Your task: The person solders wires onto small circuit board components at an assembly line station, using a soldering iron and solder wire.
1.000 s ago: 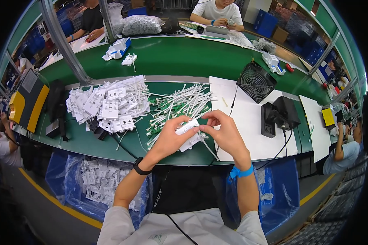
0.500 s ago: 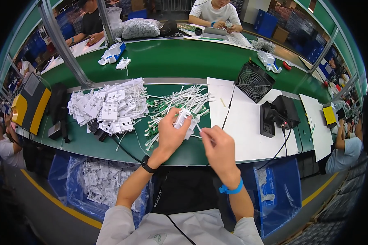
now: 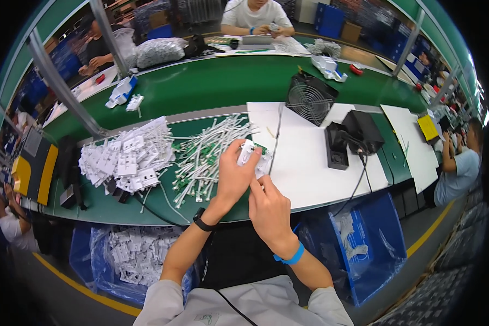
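My left hand (image 3: 234, 175) is closed round a white plastic housing (image 3: 263, 162), its thumb lying across the face. A bit of green circuit board shows at the housing's upper edge. Just below, my right hand (image 3: 270, 211) has its fingers bent together against the housing's lower end. What those fingertips pinch, if anything, is hidden. Left of my hands lies a heap of white cables (image 3: 214, 142) with small green boards on their ends. Farther left is a pile of similar white plastic housings (image 3: 127, 156).
A black fan (image 3: 311, 100) and black power adapters (image 3: 355, 133) stand on white sheets (image 3: 296, 163) at right. Below the bench, blue bins (image 3: 377, 244) flank me; the left one holds white parts (image 3: 141, 252). Across the green belt (image 3: 201, 84) a person (image 3: 255, 19) works.
My right hand has come in from the right to the housing's lower end; the white cable it held outstretched no longer shows. My view has shifted, and the housing is tilted differently.
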### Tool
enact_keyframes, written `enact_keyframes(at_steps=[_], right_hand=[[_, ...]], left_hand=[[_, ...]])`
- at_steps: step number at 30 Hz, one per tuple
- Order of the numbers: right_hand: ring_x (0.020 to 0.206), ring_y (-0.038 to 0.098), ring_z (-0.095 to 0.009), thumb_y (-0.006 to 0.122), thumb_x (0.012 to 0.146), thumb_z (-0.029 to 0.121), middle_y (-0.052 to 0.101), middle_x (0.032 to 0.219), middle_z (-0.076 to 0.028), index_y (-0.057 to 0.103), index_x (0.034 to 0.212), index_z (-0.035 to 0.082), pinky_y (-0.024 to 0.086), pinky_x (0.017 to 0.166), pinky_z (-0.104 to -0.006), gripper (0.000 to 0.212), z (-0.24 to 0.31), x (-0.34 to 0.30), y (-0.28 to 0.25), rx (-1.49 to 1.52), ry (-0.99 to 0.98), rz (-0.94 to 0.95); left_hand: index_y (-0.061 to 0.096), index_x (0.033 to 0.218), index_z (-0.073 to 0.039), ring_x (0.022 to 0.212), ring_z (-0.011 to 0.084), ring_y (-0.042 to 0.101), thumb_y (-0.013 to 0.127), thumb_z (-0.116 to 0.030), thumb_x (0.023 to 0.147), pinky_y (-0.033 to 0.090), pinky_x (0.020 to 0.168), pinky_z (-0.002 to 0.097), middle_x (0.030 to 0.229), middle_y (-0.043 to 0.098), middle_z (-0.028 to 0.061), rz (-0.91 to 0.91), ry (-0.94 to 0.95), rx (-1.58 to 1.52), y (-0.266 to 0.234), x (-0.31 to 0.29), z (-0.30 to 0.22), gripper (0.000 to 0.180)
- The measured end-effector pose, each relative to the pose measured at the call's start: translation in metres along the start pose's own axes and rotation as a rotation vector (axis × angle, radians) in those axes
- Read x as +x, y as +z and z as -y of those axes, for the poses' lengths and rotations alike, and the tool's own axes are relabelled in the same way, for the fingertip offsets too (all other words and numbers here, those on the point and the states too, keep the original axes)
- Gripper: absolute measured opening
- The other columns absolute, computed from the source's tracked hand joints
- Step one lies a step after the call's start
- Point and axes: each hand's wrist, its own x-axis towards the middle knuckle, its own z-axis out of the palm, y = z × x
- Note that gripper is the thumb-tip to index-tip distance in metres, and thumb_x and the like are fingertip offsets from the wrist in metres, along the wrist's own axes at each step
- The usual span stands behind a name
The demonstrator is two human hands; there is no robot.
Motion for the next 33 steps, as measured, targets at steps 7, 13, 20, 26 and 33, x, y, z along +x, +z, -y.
enact_keyframes(at_steps=[7,13,20,26,33], right_hand=[[0.069,0.056,-0.009,0.058,0.103,0.009,0.061,0.084,-0.003,0.065,0.111,0.002,0.047,0.059,-0.0247,0.013,-0.096,-0.017,-0.057,0.626,0.654,-0.372],[0.060,0.051,-0.010,0.066,0.101,0.024,0.056,0.092,-0.004,0.044,0.141,0.009,0.040,0.045,-0.0248,0.047,-0.252,0.002,-0.049,0.522,0.689,-0.568],[0.075,0.063,-0.017,0.067,0.102,0.020,0.067,0.083,-0.010,0.063,0.110,-0.002,0.052,0.072,-0.0309,0.023,-0.279,0.041,-0.041,0.179,0.424,-0.561],[0.088,0.069,-0.022,0.068,0.099,0.021,0.071,0.097,-0.011,0.064,0.106,-0.001,0.052,0.084,-0.0321,0.023,-0.267,0.047,-0.062,-0.020,0.374,-0.462],[0.090,0.069,-0.022,0.067,0.100,0.022,0.071,0.098,-0.009,0.065,0.104,-0.002,0.052,0.084,-0.0319,0.024,-0.282,0.047,-0.065,-0.037,0.388,-0.427]], left_hand=[[0.070,0.111,-0.007,0.076,0.0332,0.073,0.076,-0.031,0.089,0.056,0.068,0.0403,0.085,0.073,0.0177,0.150,0.112,0.413,0.014,-0.017,0.005,0.034],[0.055,0.124,-0.004,0.090,0.0417,0.070,0.077,-0.030,0.079,0.055,0.079,0.0473,0.093,0.071,0.0247,0.503,0.004,0.462,0.058,-0.027,0.016,0.057],[0.050,0.116,-0.002,0.085,0.0442,0.067,0.076,-0.023,0.074,0.052,0.075,0.0504,0.087,0.068,0.0243,0.559,-0.015,0.510,0.075,-0.025,0.043,0.055],[0.051,0.115,0.000,0.086,0.0447,0.068,0.075,-0.019,0.072,0.051,0.075,0.0530,0.088,0.069,0.0251,0.563,0.083,0.558,0.095,-0.015,0.061,0.053],[0.058,0.113,0.000,0.091,0.0433,0.068,0.075,-0.020,0.073,0.051,0.077,0.0525,0.093,0.070,0.0236,0.522,0.188,0.571,0.110,-0.004,0.074,0.048]])
